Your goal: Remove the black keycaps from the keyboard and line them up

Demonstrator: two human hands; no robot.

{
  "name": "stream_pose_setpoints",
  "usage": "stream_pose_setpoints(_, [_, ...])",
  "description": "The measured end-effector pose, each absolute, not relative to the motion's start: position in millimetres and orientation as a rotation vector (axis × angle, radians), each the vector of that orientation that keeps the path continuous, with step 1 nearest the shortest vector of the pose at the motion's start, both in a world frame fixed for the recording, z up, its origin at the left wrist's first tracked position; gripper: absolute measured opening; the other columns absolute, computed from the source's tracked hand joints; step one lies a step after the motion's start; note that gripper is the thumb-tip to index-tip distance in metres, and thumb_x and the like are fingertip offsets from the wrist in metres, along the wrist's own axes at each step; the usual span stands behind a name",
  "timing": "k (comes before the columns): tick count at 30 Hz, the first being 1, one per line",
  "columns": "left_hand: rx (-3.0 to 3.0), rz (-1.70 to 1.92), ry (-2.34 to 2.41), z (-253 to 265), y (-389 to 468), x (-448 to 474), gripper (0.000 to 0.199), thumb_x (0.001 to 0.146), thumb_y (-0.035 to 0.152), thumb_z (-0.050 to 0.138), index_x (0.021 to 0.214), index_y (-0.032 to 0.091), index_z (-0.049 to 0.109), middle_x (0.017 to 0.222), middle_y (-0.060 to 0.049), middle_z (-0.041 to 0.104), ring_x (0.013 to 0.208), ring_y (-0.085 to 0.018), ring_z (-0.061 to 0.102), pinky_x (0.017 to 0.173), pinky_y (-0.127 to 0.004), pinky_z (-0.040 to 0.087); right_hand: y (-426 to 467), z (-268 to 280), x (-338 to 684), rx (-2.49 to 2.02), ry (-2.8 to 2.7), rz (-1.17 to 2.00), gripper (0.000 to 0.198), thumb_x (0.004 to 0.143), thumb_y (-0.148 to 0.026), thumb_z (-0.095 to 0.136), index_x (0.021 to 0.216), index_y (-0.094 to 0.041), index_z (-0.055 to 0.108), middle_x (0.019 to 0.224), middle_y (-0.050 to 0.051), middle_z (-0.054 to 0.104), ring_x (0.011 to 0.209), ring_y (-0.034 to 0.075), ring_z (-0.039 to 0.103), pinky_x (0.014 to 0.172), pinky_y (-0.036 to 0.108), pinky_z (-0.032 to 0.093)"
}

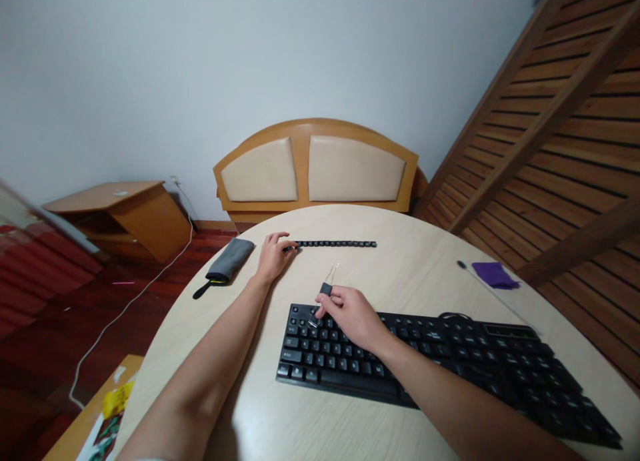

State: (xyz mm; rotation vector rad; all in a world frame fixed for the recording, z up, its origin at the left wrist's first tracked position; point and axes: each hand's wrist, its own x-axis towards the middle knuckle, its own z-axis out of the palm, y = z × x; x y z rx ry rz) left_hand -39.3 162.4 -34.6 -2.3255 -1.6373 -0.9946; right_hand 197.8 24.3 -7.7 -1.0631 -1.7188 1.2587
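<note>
Standing at the far left against the wall, a wooden cabinet (145,214) is forming the backdrop to a round pale table (280,407). On the table's left side a grey pouch (231,261) is lying with its dark strap pointing toward the wearer. Just beside it, the left hand (273,255) is resting palm-down, its fingertips meeting at the left end of a row of black keycaps (340,243); whether they are gripping a cap or only touching one cannot be told. The row is running crosswise, its long axis stretching rightward from those fingertips, so the left hand is lying nearer to it than the right.

At centre, a wire-ended puller (325,289) is slanting between row and keyboard (470,351), its black handle being pinched between thumb and fingers of the right hand (353,314). One wire end is pointing away, toward the row; the other is hanging below and slightly left of the grip, over the keyboard's upper-left keys; contact with a key cannot be told. The keyboard is extending rightward beneath the right forearm, its long axis slanting nearer the wearer. Farther right, a thin rod (493,291) is lying beside a purple cloth (495,275).
</note>
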Motion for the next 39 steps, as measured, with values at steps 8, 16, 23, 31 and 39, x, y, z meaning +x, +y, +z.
stream_pose_setpoints(8, [-2.349,-0.956,-1.674,-36,163,-39,0.018,0.082,0.024,0.07,0.1,0.026,0.073,0.121,-0.006,0.062,0.114,-0.028,0.05,0.099,-0.044,0.044,24,-6,199,-1.073,-1.739,1.247,0.027,0.091,-0.038,0.053,0.081,-0.017,0.066,0.076,0.005,0.075,0.076,0.02,0.071,0.075,0.03,0.051])
stream_pose_setpoints(16, [-2.35,-0.956,-1.696,-40,168,-41,0.014,0.083,0.027,0.068,0.097,0.025,0.072,0.12,-0.006,0.063,0.113,-0.028,0.051,0.1,-0.044,0.044,25,-7,199,-1.084,-1.741,1.245,0.027,0.091,-0.038,0.054,0.081,-0.017,0.066,0.077,0.004,0.075,0.077,0.02,0.071,0.076,0.03,0.051])
stream_pose_setpoints(23, [-2.347,-0.954,-1.718,-43,171,-42,0.015,0.085,0.028,0.066,0.098,0.025,0.072,0.12,-0.007,0.063,0.113,-0.028,0.052,0.1,-0.044,0.045,22,-4,199,-1.077,-1.74,1.245,0.027,0.091,-0.037,0.053,0.078,-0.017,0.065,0.076,0.005,0.075,0.077,0.02,0.071,0.077,0.029,0.05])
stream_pose_setpoints(31, [-2.342,-0.962,-1.719,-45,172,-43,0.016,0.084,0.028,0.066,0.098,0.024,0.072,0.118,-0.008,0.063,0.112,-0.028,0.052,0.1,-0.045,0.045,23,-4,199,-1.064,-1.737,1.257,0.027,0.091,-0.039,0.053,0.082,-0.017,0.066,0.076,0.005,0.075,0.077,0.02,0.071,0.077,0.03,0.051])
stream_pose_setpoints(39, [-2.345,-0.969,-1.718,-44,171,-42,0.017,0.083,0.027,0.066,0.099,0.023,0.072,0.118,-0.008,0.063,0.111,-0.029,0.053,0.099,-0.044,0.045,23,-4,198,-1.05,-1.73,1.26,0.028,0.091,-0.039,0.054,0.079,-0.017,0.065,0.076,0.005,0.074,0.077,0.02,0.071,0.078,0.03,0.051])
